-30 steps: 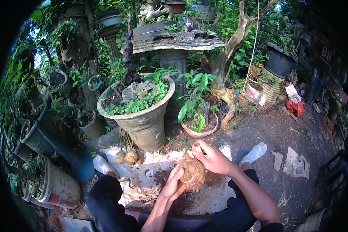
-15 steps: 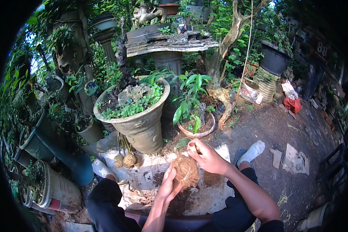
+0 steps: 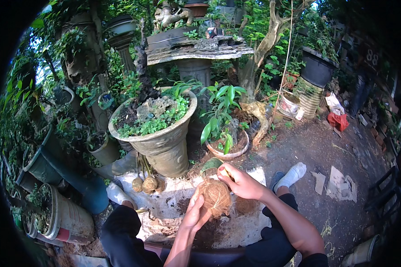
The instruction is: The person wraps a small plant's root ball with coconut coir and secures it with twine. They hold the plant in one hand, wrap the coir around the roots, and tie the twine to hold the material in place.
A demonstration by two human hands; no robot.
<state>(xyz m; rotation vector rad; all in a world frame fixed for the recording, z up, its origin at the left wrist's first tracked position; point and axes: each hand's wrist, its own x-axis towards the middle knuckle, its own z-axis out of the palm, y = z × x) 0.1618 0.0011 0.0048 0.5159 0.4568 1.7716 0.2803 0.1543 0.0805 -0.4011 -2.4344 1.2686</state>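
In front of me, my left hand cups a round ball wrapped in brown fibre from its left side, fingers closed round it. Pale strands cross the ball's surface. My right hand is closed at the ball's upper right, pinching a small tan roll whose kind is partly hidden by the fingers. A green leaf shows just beyond the ball. Under both hands a dirty whitish sheet lies on the ground, with loose dark soil on it. Several smaller wrapped balls with stems lie at its far left.
Beyond the sheet stand a large stone-coloured pot and a shallow pot with a leafy plant. Left are buckets and a teal container. Cardboard scraps lie at right. A person stands far right.
My right hand has shifted slightly at the top of the ball, with the roll's end now turned more out of sight. More of the green leaf shows. My left hand keeps its hold.
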